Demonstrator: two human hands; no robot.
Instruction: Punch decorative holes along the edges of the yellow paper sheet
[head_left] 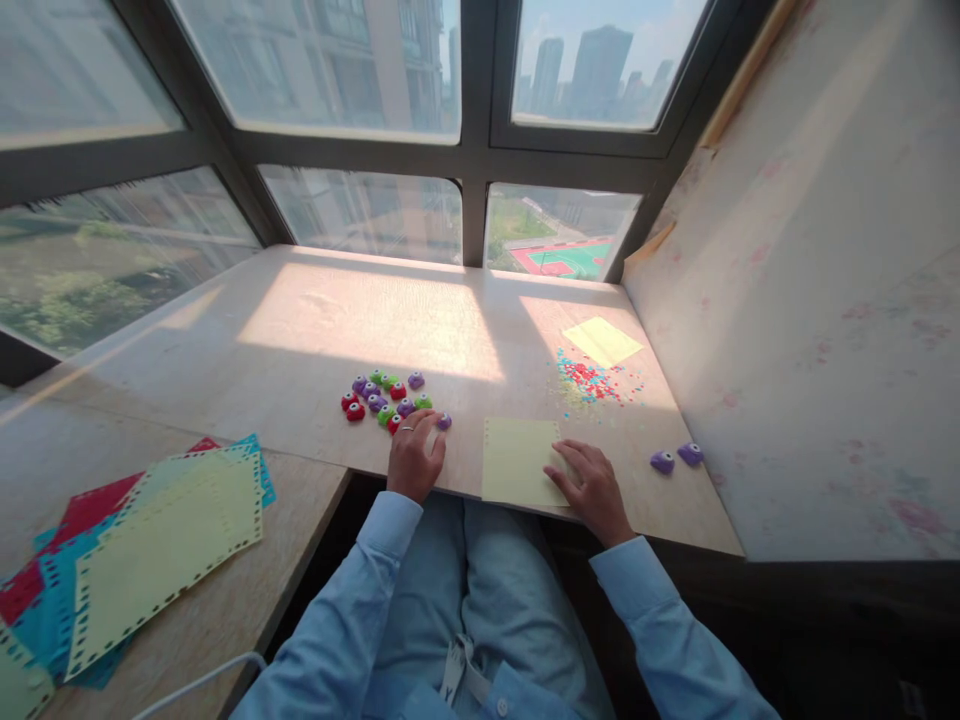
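My left hand (414, 458) is at the near edge of a cluster of small craft punches (376, 402) in purple, red and green, each with a white round top. Its fingertips reach a purple punch (444, 421) at the cluster's right; thumb and fingers look apart, and contact is hard to make out. Flat on the table before me lies a pale yellow paper sheet (517, 460) with small holes along its left edge and top right corner. Fingers spread, my right hand (590, 480) rests on the sheet's right edge.
Two purple punches (676, 459) sit far right, near the wall (825, 300). Red, blue and yellow paper dots (592, 380) are scattered beside a yellow paper piece (602, 342). Edge-punched sheets (172, 540) overlap on the left surface, with a white cable (202, 683) nearby. Windows line the back.
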